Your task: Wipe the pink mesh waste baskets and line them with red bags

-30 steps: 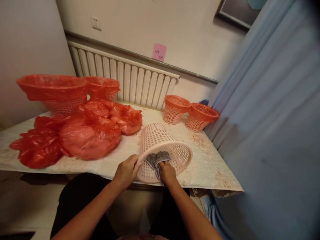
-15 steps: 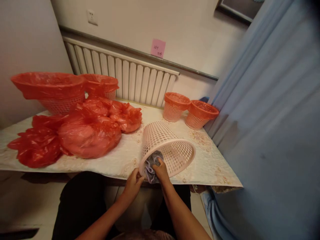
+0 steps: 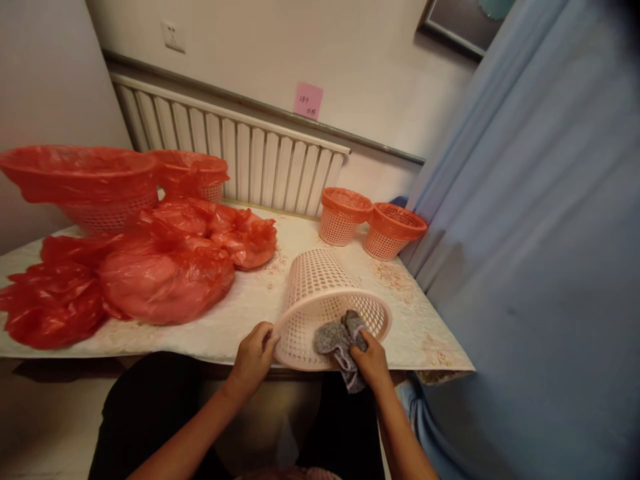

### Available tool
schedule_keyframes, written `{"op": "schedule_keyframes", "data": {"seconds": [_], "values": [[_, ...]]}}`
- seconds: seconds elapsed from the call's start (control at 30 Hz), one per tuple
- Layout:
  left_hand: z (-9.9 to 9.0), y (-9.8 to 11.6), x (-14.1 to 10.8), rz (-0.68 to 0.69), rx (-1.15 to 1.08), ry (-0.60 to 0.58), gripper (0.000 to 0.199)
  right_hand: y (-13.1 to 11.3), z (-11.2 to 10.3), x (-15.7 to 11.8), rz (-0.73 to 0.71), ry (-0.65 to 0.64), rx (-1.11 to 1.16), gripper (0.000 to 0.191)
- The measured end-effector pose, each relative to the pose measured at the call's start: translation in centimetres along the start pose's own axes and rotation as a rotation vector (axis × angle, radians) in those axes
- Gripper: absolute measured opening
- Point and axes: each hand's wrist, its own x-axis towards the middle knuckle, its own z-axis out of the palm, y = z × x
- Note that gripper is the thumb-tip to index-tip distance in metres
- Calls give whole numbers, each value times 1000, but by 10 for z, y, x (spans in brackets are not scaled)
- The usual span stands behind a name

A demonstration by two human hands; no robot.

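Head view: red bags (image 3: 167, 281) lie near pale basket (image 3: 316, 277).

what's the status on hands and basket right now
Left hand holding pale basket by its rim. Right hand gripping grey cloth at its mouth. Basket on its side, mouth toward the person. Red bags apart, to its left.

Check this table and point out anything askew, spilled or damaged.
Only the pale basket stands out: it lies tipped over, unlike the upright red-lined baskets. The left hand holds it and the right hand a gray cloth, so this looks deliberate. No spill or damage shows.
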Motion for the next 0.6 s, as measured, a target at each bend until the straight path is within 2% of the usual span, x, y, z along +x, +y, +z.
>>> {"op": "schedule_keyframes", "data": {"seconds": [0.03,0.1,0.23,0.27,0.3,0.37,0.43,0.47,0.6], "values": [[1,4,2,24,14,-2,17,-10,-14,-5,-3,57,29,37],[2,14,5,66,39,-15,16,-38,-39,-19,-127,172,73,31],[3,31,12,136,77,-72,15,-97,-68,-43,-539,579,32,28],[3,34,13,150,81,-80,16,-108,-69,-44,-655,629,13,25],[3,37,14,159,87,-80,17,-117,-69,-43,-760,635,-7,21],[3,40,16,167,106,-78,19,-131,-62,-32,-893,515,-90,14],[4,42,17,177,120,-98,20,-138,-49,-16,-902,345,-246,18],[4,43,17,192,119,-119,20,-140,-43,-7,-883,299,-326,22],[5,44,20,238,124,-167,20,-133,-26,18,-830,316,-480,35]]}}
